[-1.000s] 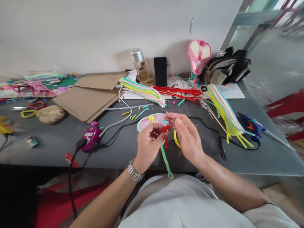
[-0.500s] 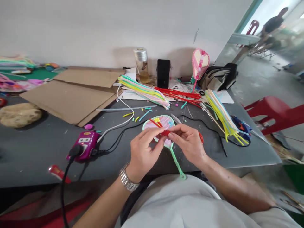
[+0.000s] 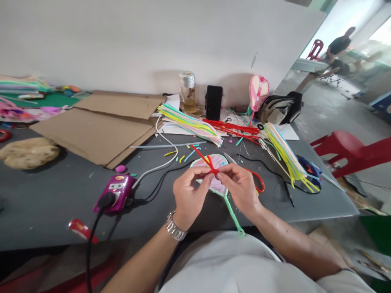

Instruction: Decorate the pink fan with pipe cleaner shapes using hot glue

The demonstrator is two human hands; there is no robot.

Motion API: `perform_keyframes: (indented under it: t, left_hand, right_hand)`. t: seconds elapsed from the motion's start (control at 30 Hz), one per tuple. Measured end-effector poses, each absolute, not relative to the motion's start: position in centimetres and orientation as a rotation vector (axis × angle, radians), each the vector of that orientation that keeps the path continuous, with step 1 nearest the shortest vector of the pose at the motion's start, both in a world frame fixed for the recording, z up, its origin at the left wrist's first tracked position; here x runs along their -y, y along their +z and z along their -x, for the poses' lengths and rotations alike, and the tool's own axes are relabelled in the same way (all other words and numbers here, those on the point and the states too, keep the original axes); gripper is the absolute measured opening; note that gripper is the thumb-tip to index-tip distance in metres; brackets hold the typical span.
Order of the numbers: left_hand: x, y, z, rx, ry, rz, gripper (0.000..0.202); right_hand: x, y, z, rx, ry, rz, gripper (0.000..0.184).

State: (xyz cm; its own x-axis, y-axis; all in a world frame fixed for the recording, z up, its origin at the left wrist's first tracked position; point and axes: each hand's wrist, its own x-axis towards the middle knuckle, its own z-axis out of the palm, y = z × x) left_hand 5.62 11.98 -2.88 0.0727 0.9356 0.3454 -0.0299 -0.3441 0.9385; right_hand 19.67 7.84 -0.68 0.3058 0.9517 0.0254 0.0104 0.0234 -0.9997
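Both hands meet in front of me, pinching a red pipe cleaner point(image 3: 201, 154) bent into a small bow-like shape, with two ends sticking up to the left. My left hand point(image 3: 191, 191), above a wristwatch, grips its left side between thumb and index finger. My right hand point(image 3: 242, 187) pinches the right side the same way. Beneath them on the table lies a fan-shaped piece point(image 3: 218, 185) with a green edge, a pink-lilac face and a green handle point(image 3: 233, 213); my hands hide part of it. Scissors with red handles point(image 3: 259, 181) lie beside my right hand, partly covered by it.
Bundles of coloured pipe cleaners point(image 3: 191, 124) and red ones point(image 3: 233, 128) lie behind, with another bundle point(image 3: 284, 154) at right. A pink fan point(image 3: 258, 93), phone point(image 3: 214, 102) and bottle point(image 3: 187, 93) stand by the wall. Cardboard point(image 3: 91, 130) and a purple power socket point(image 3: 116, 193) are left.
The view has shifted slightly, so the table sits lower in the picture. The red pipe cleaner has turned in my fingers, and its two ends now show longer and point up.
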Motion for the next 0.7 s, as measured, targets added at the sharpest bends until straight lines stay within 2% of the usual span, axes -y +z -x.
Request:
perform_keyframes:
  t: [0.2, 0.43, 0.7]
  left_hand:
    - [-13.0, -1.4, -8.7, -0.854, 1.310, -1.029, 0.015]
    - [-15.0, -0.3, -12.1, -0.774, 1.207, -0.925, 0.020]
    - [-16.6, -1.8, -12.3, -0.674, 1.020, -0.888, 0.027]
  right_hand:
    - [-9.5, -1.5, -21.7, 1.064, 0.838, 1.252, 0.008]
    - [-11.5, -1.3, -25.0, 1.193, 0.597, 1.317, 0.007]
    - [-12.2, -3.5, -27.1, 1.157, 0.764, 1.189, 0.016]
